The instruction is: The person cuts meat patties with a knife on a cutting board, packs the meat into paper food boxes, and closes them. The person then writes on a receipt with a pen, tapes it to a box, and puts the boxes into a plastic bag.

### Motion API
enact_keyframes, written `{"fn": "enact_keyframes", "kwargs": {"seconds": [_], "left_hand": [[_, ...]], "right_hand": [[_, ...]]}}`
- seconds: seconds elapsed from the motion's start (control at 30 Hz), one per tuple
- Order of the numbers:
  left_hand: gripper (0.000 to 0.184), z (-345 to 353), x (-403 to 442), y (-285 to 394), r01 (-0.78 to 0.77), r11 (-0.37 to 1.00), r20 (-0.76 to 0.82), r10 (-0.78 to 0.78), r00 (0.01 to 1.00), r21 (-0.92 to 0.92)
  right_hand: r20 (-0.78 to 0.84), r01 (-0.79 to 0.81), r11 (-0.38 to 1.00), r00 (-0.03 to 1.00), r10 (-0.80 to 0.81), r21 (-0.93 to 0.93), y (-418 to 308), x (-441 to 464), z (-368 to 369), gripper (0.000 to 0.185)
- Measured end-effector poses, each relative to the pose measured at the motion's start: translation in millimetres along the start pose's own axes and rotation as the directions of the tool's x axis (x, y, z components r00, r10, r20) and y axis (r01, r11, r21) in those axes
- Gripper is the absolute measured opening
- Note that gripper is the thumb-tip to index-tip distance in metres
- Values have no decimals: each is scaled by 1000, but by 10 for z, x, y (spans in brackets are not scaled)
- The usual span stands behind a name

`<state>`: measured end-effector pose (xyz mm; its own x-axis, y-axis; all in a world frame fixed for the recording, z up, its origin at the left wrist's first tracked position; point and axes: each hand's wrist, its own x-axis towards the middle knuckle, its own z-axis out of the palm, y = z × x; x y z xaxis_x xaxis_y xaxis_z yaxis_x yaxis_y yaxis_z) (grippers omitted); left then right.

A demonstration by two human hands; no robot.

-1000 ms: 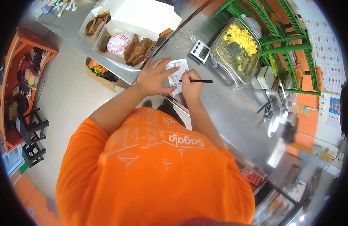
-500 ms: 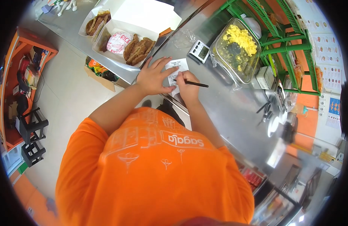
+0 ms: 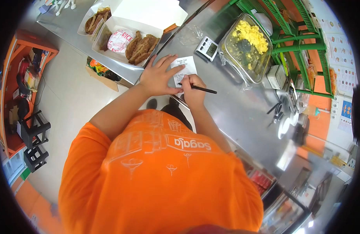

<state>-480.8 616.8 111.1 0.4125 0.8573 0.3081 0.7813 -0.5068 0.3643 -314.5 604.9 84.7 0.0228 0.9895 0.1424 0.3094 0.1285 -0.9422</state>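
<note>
A printed receipt (image 3: 186, 64) lies on the steel counter near its front edge. My left hand (image 3: 158, 78) is spread with its fingers apart, pressing on the left side of the paper. A black pen (image 3: 204, 89) is gripped in my right hand (image 3: 194, 90), its tip touching or very close to the lower part of the receipt. Just beyond my left hand stands an open white box (image 3: 152, 67) with a wrapped rice pack (image 3: 120, 40) and browned fried pieces (image 3: 141, 48). A second box holding similar pieces (image 3: 98, 21) sits to its left.
Past the receipt are a digital timer (image 3: 207, 48) and a clear tub with yellow scrambled food (image 3: 250, 37). Green racks (image 3: 301, 46) rise at the right, near a metal container (image 3: 276, 77) and black-handled utensils (image 3: 278, 111). A cardboard box (image 3: 102, 76) is below the counter.
The view has shifted slightly. My left hand stays spread on the receipt, and my right hand with the pen has moved slightly lower on the paper.
</note>
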Motion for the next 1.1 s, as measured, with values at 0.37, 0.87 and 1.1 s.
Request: {"fn": "enact_keyframes", "kwargs": {"seconds": [0.37,0.87,1.1], "left_hand": [[74,1,-6,-7,3,1000,46,-4,999,23],[77,30,-12,-8,4,1000,13,-4,1000,8],[77,17,-10,-3,5,1000,18,-5,1000,9]], "right_hand": [[2,15,999,1000,-15,-34,-125,16,-25,21],[-261,-32,995,965,5,-99,9,9,-167,28],[-322,1,994,946,-37,-112,-20,20,-150,28]]}}
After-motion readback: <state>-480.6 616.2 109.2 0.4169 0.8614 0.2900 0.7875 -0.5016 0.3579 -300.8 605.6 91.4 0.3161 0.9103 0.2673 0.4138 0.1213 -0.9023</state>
